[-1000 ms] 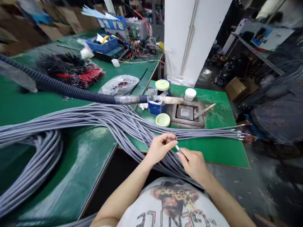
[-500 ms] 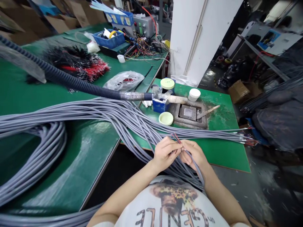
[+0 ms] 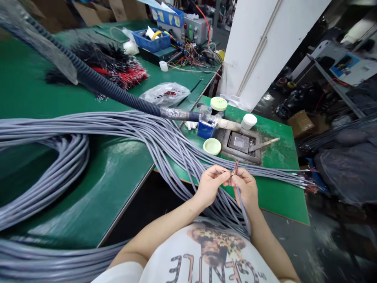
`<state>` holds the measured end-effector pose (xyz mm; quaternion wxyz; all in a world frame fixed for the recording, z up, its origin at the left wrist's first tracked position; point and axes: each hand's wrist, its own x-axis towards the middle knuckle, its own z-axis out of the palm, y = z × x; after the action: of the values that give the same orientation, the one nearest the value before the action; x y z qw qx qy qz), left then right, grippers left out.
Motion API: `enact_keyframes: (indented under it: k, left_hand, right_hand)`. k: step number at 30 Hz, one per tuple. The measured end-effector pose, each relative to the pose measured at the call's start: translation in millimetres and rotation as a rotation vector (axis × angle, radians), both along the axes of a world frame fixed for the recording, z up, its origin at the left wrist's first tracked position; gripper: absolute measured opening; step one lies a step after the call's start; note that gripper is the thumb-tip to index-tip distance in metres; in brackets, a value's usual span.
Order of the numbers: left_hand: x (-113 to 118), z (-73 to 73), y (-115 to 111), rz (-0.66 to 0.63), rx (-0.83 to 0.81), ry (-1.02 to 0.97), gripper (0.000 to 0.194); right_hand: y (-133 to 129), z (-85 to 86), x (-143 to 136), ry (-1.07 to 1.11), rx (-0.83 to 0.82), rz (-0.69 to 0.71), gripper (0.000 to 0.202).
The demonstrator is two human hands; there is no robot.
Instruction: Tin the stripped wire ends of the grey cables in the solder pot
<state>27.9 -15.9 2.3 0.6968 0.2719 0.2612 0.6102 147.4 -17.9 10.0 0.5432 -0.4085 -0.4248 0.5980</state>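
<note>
Between thumb and fingers, my right hand [image 3: 246,188] grips the end of a grey cable [image 3: 242,208], whose thin coloured wires [image 3: 236,167] fan upward. My left hand [image 3: 212,182] pinches one or more of these thin wires just to the left; the exact number is too small to tell. The fingertips of both hands nearly touch. Behind and below them runs a thick bundle of grey cables [image 3: 159,137], with stripped ends [image 3: 309,182] lying at the right of the small green board [image 3: 282,200].
Past my hands stand a framed square metal pot [image 3: 240,141] with a wooden-looking stick [image 3: 266,144], a pale green dish [image 3: 212,146], a white cup [image 3: 249,121] and a blue box [image 3: 206,129]. A dark corrugated hose [image 3: 123,94] crosses above the large green table [image 3: 118,177].
The view has shifted slightly. The coloured wires now point upright and spread apart, and my left hand has moved to their left side, pinching there.
</note>
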Motion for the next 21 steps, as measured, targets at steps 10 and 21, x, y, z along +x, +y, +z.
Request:
enact_keyframes:
  k: [10, 21]
  left_hand:
    - [-5.6, 1.7, 3.3, -0.019, -0.078, -0.047, 0.023]
    - [-15.5, -9.0, 9.3, 0.064, -0.153, -0.059, 0.023]
  right_hand:
    - [8.7, 2.5, 1.9, -0.182, 0.124, -0.012, 0.004]
    - [10.9, 11.0, 9.3, -0.675, 0.14, -0.048, 0.016]
